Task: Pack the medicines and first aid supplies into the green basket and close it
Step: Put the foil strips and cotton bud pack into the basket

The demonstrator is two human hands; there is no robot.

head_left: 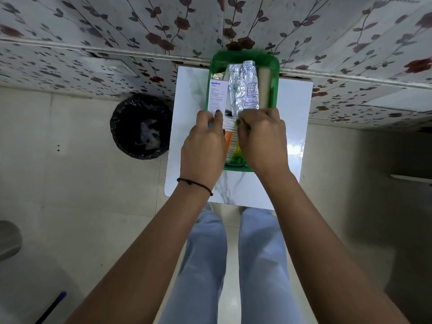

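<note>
The only writing that reads clearly is "Optibex" in blue on a white medicine box [217, 95], which lies in the green basket [275, 66] just beyond the left hand [203, 146]; the smaller print under the name is too fine to read. Beside the box, just beyond the right hand [261, 139], lie two silver foil blister strips [243, 87]; their printing is blurred. A beige roll [264, 87] lies along the basket's far right wall, past the right hand.

Both hands are curled, knuckles up, over the near half of the basket. Between them they pinch a white ridged packet [230, 127], the left hand's thumb and fingers closed on its left edge and the right hand's fingertips closed on its right edge. Under the hands show an orange item [228, 141] and something yellow-green; what they are cannot be told. A dark thread bracelet [194, 183] circles the left wrist.

The basket sits on a white marble-patterned bench [294, 136], its far end overhanging the bench's far edge by the floral wall. Bare bench surface lies to the outside of each hand, wider on the right, and a strip lies nearer than the wrists. On the floor left of the left hand stands a black-lined waste bin [131, 127].
</note>
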